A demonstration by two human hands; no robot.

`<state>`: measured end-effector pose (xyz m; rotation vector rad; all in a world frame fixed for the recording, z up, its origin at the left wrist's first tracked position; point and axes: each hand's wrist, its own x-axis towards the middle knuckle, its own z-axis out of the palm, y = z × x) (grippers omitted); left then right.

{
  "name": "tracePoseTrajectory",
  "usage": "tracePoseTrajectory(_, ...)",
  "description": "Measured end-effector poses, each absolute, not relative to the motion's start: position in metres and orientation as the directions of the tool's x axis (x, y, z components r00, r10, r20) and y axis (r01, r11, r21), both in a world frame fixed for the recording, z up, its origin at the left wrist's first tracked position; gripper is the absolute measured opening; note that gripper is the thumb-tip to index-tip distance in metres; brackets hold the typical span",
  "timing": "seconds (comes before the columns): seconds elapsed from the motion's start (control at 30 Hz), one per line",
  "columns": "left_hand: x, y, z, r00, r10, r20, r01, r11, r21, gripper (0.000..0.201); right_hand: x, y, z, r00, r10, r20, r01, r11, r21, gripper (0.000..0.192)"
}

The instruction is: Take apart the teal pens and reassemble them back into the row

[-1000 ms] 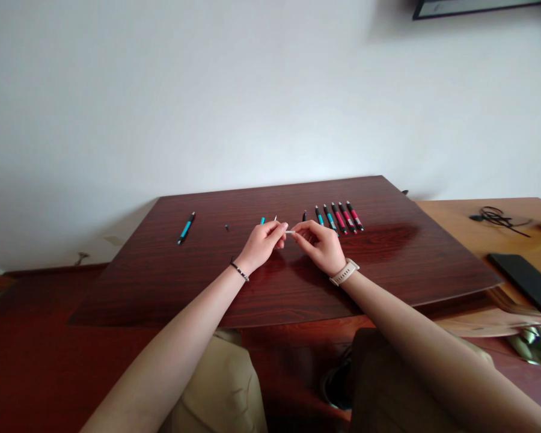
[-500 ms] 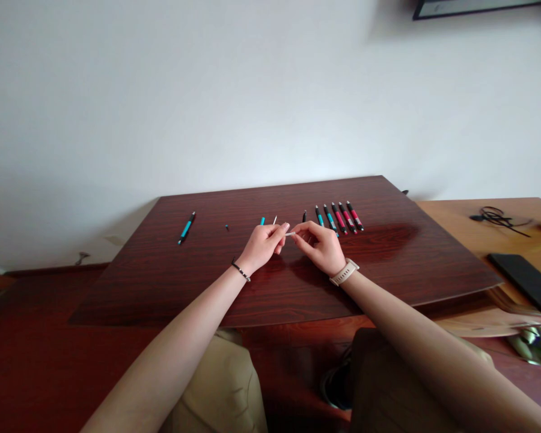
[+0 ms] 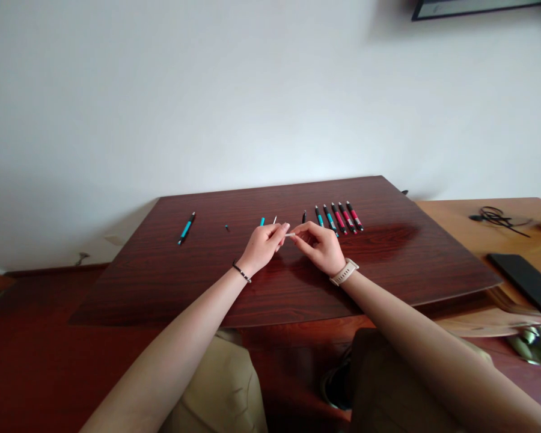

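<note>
Between both hands, over the table, runs a thin whitish rod (image 3: 290, 234) like the inner tube of a pen. My left hand (image 3: 264, 245) pinches one end, and my right hand (image 3: 320, 245) has the other end between thumb and forefinger. Just behind my left hand lie a blue pen barrel piece (image 3: 262, 221) and a slim white pointed part (image 3: 275, 219), each partly hidden. A black pen part (image 3: 304, 216) stands out behind my right hand. Farther left is a tiny dark blue piece (image 3: 226, 228).
On the dark wooden table (image 3: 171, 288), a blue and black pen (image 3: 186, 228) lies at left. Several blue and red pens (image 3: 339, 218) form a row at back right. A lighter table (image 3: 455, 222) alongside carries a coiled black cable (image 3: 496, 216) and a black flat object (image 3: 525, 282).
Almost nothing differs. Both hands stay in the same place with the thin rod between them, and the parts on the table have not moved.
</note>
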<state>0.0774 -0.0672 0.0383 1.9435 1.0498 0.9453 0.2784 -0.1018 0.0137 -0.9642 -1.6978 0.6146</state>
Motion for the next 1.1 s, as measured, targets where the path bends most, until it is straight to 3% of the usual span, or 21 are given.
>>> tracePoseTrajectory(0.8,0.075,-0.065,0.037,0.379,0.875,0.301,0.412,-0.451,0.792,0.053,0.278,-0.104,0.016,-0.143,0.826,0.545,0.35,0.557,-0.753,0.026)
tracePoseTrajectory(0.87,0.07,-0.06,0.037,0.312,0.881,0.356,0.459,-0.468,0.755,0.047,0.278,-0.104,0.016,-0.125,0.828,0.547,0.364,0.552,-0.75,0.027)
tracePoseTrajectory(0.97,0.056,-0.046,0.033,0.187,0.871,0.454,0.622,-0.463,0.632,0.021,0.277,-0.104,0.017,-0.092,0.831,0.548,0.381,0.538,-0.752,0.029)
tracePoseTrajectory(1.03,0.045,-0.037,0.028,0.167,0.878,0.448,0.745,-0.41,0.527,0.009,0.277,-0.104,0.017,-0.081,0.838,0.539,0.386,0.525,-0.758,0.03)
tracePoseTrajectory(1.1,0.037,-0.03,0.021,0.175,0.893,0.415,0.82,-0.366,0.441,0.009,0.277,-0.104,0.017,-0.078,0.843,0.533,0.388,0.518,-0.762,0.031)
